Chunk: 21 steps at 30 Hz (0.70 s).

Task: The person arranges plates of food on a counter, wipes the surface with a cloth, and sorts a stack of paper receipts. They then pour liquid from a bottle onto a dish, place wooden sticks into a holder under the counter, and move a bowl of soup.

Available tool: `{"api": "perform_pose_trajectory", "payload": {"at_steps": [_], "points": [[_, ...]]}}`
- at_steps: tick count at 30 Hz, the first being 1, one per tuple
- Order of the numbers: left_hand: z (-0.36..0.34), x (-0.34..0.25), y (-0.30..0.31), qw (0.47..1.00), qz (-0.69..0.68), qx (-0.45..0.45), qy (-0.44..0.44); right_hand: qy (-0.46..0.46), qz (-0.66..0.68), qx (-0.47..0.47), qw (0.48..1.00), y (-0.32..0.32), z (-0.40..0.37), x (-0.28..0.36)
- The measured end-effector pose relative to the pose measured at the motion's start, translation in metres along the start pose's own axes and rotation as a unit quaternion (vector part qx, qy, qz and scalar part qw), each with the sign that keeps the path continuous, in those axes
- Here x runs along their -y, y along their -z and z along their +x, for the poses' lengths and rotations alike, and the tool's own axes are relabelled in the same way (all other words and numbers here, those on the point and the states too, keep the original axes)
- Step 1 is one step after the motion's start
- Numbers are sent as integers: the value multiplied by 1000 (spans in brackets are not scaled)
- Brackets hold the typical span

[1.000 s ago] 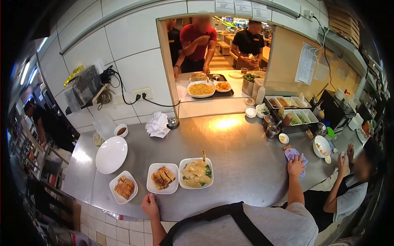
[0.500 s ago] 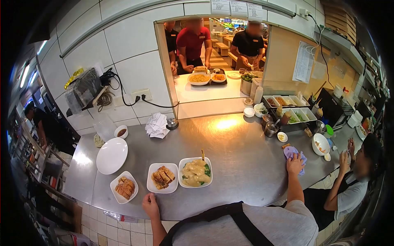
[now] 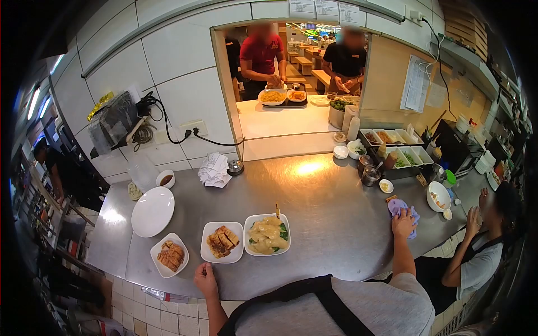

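My right hand (image 3: pixel 402 225) presses a crumpled purple cloth (image 3: pixel 412 215) onto the steel counter (image 3: pixel 330 224), its fingers closed over the cloth. Near the counter's front edge rests my left hand (image 3: pixel 206 280), curled into a loose fist. Just beyond that fist is a square white dish of sliced, browned food (image 3: pixel 222 243). To its left sits another dish of browned slices (image 3: pixel 171 256). On the right, nearly touching the middle one, a dish of greens (image 3: pixel 267 235) is covered in pale sauce, with a small stick standing at its rim.
A white plate (image 3: pixel 153 212), a sauce bowl (image 3: pixel 166 178), paper slips (image 3: pixel 214 170) and a call bell (image 3: pixel 235 167) lie at the back left. Condiment trays (image 3: pixel 395 147) and a white bowl (image 3: pixel 439 196) stand right. A co-worker (image 3: pixel 476 255) is at my right; people stand beyond the serving window.
Beyond the window, the person in red has shifted and now reaches over the tray. The person in black there leans slightly right. My hands and the dishes stay in place.
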<state>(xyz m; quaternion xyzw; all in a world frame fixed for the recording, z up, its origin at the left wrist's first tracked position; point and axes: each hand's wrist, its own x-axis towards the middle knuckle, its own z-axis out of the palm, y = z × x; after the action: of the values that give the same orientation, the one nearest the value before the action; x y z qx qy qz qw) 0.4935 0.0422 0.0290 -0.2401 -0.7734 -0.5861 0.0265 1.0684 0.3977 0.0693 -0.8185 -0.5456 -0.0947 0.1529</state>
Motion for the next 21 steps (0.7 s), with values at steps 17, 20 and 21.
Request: {"api": "perform_pose_trajectory", "payload": {"at_steps": [17,20,21], "points": [[-3,-11,1,1000,-8,-3,-1,7,7,-6,1000,5,-2,2],[-2,-4,0,1000,-12,-1,6,5,9,-6,1000,4,-2,1],[-1,-3,0,1000,-12,2,10,4,9,-5,1000,3,-2,1]]}}
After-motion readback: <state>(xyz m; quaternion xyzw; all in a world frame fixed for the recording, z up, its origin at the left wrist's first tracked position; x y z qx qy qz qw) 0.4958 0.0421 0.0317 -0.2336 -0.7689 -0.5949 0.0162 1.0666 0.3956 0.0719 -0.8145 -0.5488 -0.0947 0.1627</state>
